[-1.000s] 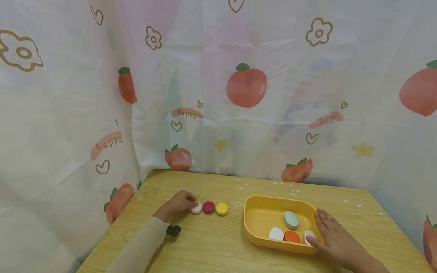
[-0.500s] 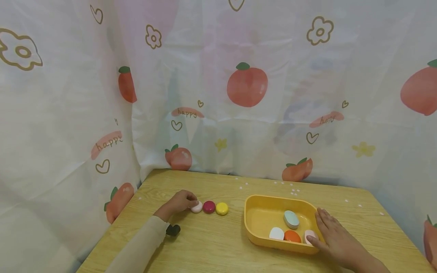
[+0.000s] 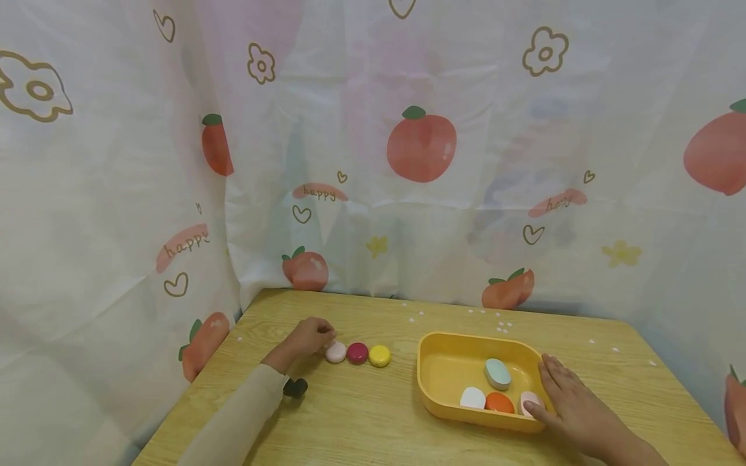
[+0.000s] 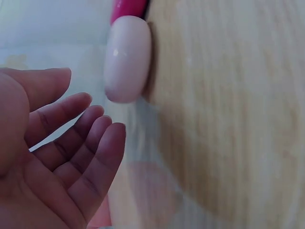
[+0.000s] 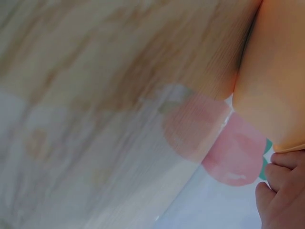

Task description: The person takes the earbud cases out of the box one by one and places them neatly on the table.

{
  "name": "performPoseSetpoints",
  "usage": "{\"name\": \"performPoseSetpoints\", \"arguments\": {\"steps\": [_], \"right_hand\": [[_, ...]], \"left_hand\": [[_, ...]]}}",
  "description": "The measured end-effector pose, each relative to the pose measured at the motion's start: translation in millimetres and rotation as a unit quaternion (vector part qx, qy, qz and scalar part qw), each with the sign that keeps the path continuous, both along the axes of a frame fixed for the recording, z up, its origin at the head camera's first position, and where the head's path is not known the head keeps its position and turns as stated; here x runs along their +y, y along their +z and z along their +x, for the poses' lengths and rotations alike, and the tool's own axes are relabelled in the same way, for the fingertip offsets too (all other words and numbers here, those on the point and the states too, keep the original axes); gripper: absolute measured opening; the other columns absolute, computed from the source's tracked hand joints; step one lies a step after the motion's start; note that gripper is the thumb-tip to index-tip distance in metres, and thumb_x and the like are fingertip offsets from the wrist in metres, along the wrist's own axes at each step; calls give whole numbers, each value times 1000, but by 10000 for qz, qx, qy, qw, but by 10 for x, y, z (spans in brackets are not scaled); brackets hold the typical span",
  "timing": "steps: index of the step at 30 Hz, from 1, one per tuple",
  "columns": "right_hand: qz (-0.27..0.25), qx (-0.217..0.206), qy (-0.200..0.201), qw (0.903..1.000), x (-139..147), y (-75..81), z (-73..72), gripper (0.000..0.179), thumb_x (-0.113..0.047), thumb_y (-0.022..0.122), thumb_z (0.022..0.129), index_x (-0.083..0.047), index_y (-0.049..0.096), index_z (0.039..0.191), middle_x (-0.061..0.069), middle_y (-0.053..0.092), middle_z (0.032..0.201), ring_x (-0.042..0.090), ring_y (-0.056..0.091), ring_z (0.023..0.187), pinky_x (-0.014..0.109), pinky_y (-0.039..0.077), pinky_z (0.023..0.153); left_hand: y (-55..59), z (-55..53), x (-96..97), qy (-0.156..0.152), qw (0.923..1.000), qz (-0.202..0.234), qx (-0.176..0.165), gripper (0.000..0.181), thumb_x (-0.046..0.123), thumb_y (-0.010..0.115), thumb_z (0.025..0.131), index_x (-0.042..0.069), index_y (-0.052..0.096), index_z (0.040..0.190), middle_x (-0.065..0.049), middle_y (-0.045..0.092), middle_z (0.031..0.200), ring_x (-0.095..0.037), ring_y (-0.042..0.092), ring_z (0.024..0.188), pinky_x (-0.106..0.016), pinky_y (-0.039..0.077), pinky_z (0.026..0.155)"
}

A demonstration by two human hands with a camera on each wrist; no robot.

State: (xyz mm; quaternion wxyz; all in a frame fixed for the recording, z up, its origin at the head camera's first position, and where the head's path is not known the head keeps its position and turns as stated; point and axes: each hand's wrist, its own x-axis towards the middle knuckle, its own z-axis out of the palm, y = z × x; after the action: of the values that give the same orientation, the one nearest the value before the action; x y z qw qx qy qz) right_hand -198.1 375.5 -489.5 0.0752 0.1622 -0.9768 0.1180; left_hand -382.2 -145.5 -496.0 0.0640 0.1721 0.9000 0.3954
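At the left of the table, a pale pink disc [image 3: 335, 352], a dark red disc [image 3: 357, 353] and a yellow disc [image 3: 380, 356] lie in a row. My left hand [image 4: 71, 157] is just beside the pale pink disc, its loosely bent fingers apart from it and holding nothing. To the right stands a yellow tray [image 3: 443, 369], with a light blue disc [image 3: 498, 373], a white disc [image 3: 473, 397], an orange disc [image 3: 500, 402] and another pale pink disc [image 3: 528, 402] in it. My right hand [image 3: 574, 408] holds the tray's right end, thumb over the rim, fingers along the outside.
The wooden table [image 3: 350, 421] reaches back to a white curtain [image 3: 361, 246] printed with fruit. Several small white specks [image 3: 502, 327] lie near its far edge. A black object [image 3: 296, 388] shows beside the left sleeve [image 3: 239, 414].
My left hand has let go of the pale pink disc and lifted slightly away from it. The disc stays in the row. My right hand and the tray have not visibly moved.
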Motion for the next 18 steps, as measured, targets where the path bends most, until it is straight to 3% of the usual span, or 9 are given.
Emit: {"name": "performPoseSetpoints", "arguments": {"steps": [3, 6, 13, 18], "right_hand": [[-6, 10, -13, 10000, 11, -3, 5, 82, -47, 53, 99, 15, 27, 145, 32, 22, 152, 45, 18, 141, 10, -19, 99], [-26, -5, -35, 10000, 18, -2, 11, 82, -47, 53, 98, 15, 26, 145, 31, 22, 152, 45, 18, 141, 10, -19, 99], [13, 59, -34, 10000, 10, 7, 17, 82, -48, 53, 98, 15, 28, 145, 31, 24, 152, 45, 20, 140, 9, -18, 99], [8, 107, -22, 9999, -2, 4, 19, 81, -47, 54, 98, 15, 29, 144, 31, 24, 152, 46, 22, 139, 9, -17, 99]], "left_hand": [[65, -28, 58, -21, 9989, -188, 426, 17, 20, 61, 98, 7, 71, 100, 1, 65, 92, -15, 59, 85, -35, 51, 75], [115, -48, 145, -125, 9981, -147, 593, 16, 20, 62, 98, 8, 72, 99, 1, 66, 91, -15, 60, 84, -34, 53, 74], [181, -36, 400, -444, 9979, 256, 395, 20, 25, 62, 98, 8, 70, 105, 0, 64, 94, -26, 64, 84, -29, 55, 64], [182, 6, 545, -551, 9969, 283, 495, 20, 24, 63, 97, 7, 71, 104, 0, 65, 95, -19, 62, 83, -29, 54, 66]]}}
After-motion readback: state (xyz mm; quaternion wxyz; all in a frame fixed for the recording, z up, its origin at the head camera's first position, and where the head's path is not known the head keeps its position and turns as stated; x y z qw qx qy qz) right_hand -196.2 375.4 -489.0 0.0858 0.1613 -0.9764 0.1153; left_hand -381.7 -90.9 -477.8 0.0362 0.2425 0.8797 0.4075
